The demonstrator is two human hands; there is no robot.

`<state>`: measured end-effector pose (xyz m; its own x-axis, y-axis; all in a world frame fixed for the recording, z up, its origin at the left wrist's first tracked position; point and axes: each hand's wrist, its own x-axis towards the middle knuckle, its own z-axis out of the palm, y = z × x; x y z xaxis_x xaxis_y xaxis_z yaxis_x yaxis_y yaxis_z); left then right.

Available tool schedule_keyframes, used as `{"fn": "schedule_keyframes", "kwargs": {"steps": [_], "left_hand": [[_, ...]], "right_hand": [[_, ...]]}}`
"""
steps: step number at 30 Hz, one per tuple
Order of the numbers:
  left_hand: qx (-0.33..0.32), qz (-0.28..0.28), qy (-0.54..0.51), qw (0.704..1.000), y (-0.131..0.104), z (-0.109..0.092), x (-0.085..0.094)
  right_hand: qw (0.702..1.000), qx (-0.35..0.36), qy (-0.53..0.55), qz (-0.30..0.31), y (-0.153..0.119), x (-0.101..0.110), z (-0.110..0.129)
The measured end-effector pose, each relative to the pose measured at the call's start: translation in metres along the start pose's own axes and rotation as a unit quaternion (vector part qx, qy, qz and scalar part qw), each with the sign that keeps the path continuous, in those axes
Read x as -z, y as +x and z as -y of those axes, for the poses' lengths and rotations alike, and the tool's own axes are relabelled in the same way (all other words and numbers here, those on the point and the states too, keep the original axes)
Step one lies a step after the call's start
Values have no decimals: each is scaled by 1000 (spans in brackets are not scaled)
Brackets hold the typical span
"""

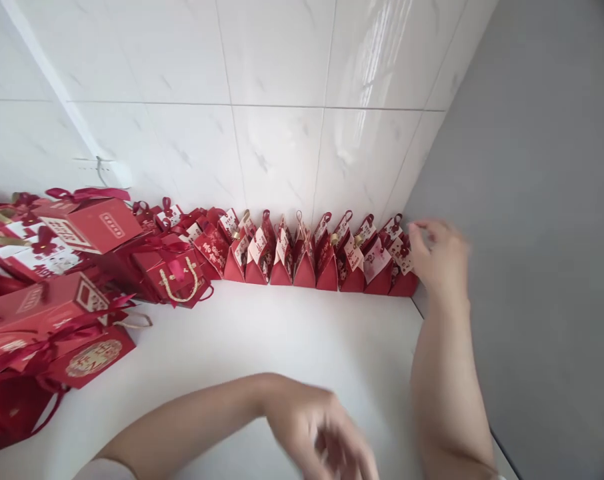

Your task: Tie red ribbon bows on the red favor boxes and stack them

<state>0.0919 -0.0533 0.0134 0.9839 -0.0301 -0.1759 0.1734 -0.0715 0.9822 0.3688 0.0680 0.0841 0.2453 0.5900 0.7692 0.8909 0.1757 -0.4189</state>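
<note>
Small red and cream triangular gift boxes (305, 263) with ribbon loops stand side by side in a row against the tiled wall. My right hand (439, 253) is at the right end of the row, beside the last box (402, 257); its thumb and index finger are bent towards each other, and blur hides whether anything is between them. My left hand (322, 427) is low in the middle, over the white surface, with curled, smeared fingers. Something dark red shows between those fingers, too blurred to name.
Larger red gift boxes (89, 223) with ribbons and rope handles are piled at the left. A white tiled wall (277, 153) rises behind the white surface (222, 340). A grey panel (542, 233) bounds the right side.
</note>
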Motion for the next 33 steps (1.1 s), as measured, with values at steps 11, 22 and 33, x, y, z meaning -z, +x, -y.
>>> {"fn": "schedule_keyframes", "kwargs": {"steps": [11, 22, 33], "left_hand": [[-1, -545, -80, 835, -70, 89, 69], [-17, -593, -80, 801, -64, 91, 69], [-247, -578, -7, 778, -57, 97, 51]], "right_hand": [[953, -166, -139, 211, -3, -43, -84], [967, -28, -195, 164, -17, 79, 16], [864, 166, 145, 452, -51, 0, 104]]}}
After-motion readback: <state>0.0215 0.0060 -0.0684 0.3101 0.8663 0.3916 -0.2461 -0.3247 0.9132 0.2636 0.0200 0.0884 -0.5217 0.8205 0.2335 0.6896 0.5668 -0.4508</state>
